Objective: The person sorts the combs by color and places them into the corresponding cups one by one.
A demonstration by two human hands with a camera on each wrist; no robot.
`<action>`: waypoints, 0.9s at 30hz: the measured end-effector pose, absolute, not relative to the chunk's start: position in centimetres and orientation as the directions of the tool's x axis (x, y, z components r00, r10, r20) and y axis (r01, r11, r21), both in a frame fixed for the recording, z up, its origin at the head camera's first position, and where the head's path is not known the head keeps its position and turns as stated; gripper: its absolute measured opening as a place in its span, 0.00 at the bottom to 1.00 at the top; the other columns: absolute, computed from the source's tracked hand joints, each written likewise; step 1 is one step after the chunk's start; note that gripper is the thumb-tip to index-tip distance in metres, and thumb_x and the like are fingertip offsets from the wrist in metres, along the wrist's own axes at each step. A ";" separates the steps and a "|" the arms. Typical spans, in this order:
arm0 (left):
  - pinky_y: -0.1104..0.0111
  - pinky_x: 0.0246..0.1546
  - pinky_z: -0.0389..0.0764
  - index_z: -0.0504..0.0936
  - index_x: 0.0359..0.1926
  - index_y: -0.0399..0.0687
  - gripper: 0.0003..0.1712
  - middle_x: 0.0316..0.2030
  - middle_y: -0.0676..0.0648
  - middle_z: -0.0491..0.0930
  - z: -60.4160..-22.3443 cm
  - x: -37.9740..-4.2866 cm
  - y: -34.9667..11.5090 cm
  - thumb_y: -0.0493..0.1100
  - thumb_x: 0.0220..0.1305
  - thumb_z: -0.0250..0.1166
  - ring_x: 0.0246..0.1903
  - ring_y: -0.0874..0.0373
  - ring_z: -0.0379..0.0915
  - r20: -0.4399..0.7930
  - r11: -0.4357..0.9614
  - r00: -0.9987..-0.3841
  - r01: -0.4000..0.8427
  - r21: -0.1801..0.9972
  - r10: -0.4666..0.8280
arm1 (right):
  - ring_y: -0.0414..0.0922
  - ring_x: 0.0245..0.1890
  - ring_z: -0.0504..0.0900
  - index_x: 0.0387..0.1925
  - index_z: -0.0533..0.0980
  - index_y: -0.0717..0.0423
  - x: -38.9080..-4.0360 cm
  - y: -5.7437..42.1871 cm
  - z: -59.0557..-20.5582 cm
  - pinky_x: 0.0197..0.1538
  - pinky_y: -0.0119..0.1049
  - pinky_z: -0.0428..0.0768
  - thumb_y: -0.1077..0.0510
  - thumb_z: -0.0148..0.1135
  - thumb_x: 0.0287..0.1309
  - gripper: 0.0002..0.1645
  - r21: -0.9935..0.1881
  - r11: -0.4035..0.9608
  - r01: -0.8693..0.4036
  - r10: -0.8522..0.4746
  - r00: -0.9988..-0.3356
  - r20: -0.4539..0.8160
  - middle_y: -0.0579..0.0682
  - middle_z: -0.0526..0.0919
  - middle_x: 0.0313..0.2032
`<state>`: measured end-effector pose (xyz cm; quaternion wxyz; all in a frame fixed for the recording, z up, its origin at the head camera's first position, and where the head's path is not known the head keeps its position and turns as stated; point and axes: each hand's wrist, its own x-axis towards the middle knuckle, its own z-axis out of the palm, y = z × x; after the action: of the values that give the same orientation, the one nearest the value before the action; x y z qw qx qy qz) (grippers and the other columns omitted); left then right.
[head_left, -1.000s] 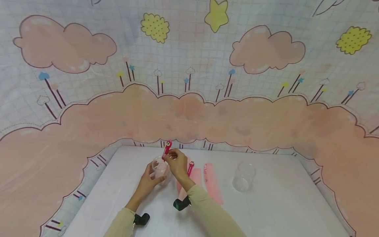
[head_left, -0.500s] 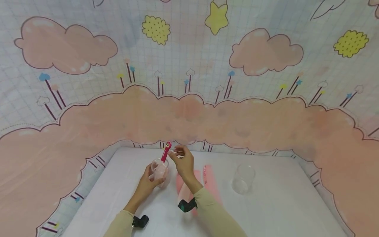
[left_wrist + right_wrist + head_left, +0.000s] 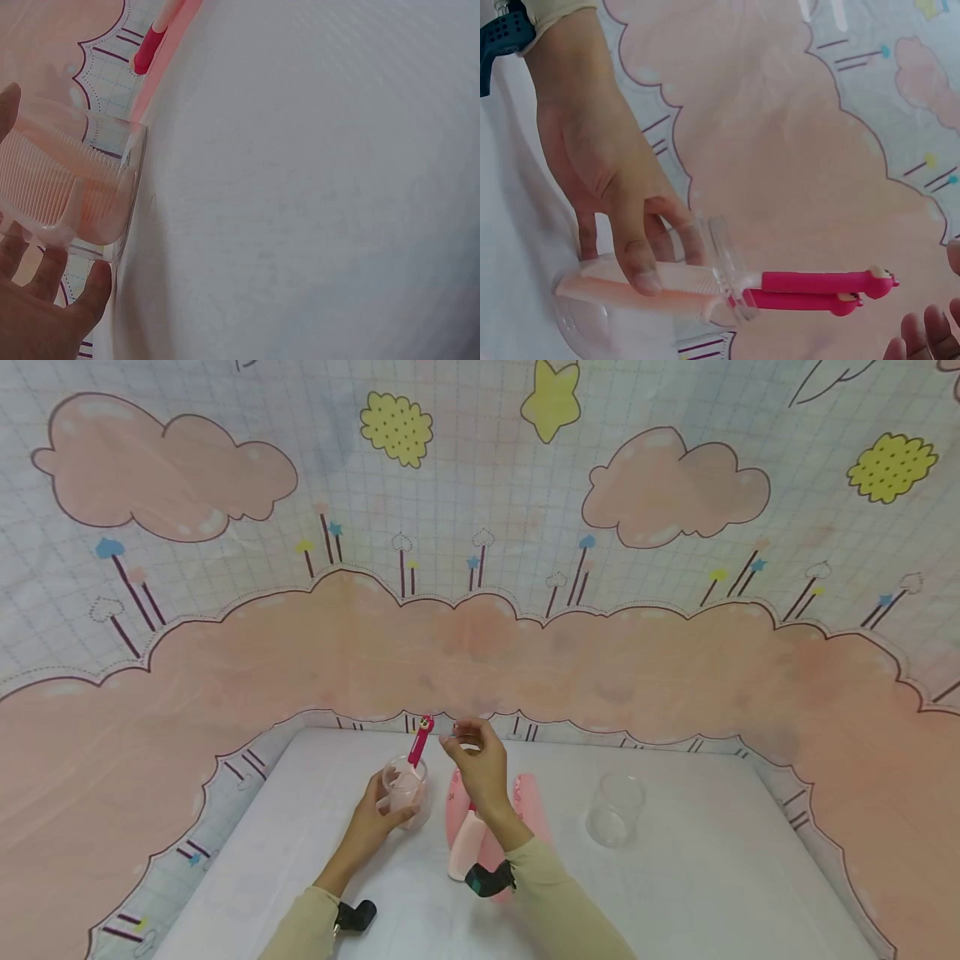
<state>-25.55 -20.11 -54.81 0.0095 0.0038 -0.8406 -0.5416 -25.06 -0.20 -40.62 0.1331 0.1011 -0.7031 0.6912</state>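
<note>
A clear jar (image 3: 405, 793) stands tilted in my left hand (image 3: 375, 814), whose fingers and thumb grip its sides. Inside are pale pink combs (image 3: 45, 172); the right wrist view shows two red handles (image 3: 817, 283) with small figure heads sticking out of the mouth. My right hand (image 3: 483, 768) is apart from the jar, to its right, fingers loosely bent and holding nothing. Below that hand lies another pale pink comb (image 3: 467, 847), its red handle mostly hidden by the hand.
Flat pink strips (image 3: 531, 802) with small red marks lie under and beside the right forearm. A second clear jar (image 3: 615, 810) stands farther right on the white table (image 3: 720, 860). A cloud-patterned cloth (image 3: 480, 652) hangs behind.
My right hand has let go of the red comb handle in the jar and moved off to the right. The left hand keeps its hold on the jar.
</note>
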 end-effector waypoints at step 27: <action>0.44 0.61 0.74 0.48 0.75 0.54 0.53 0.74 0.43 0.58 -54.8 -25.5 -20.0 0.56 0.59 0.70 0.70 0.34 0.59 -0.008 0.419 -0.999 -0.021 0.908 -0.032 | 0.42 0.42 0.82 0.51 0.75 0.57 -28.0 3.4 -47.4 0.41 0.26 0.84 0.56 0.68 0.59 0.20 -0.980 -0.026 -0.197 0.099 -0.976 0.193 0.57 0.82 0.45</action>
<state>-25.50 -20.00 -54.79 0.0050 0.0156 -0.8423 -0.5387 -27.96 3.37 -47.43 0.1035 0.0353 -0.6901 0.7154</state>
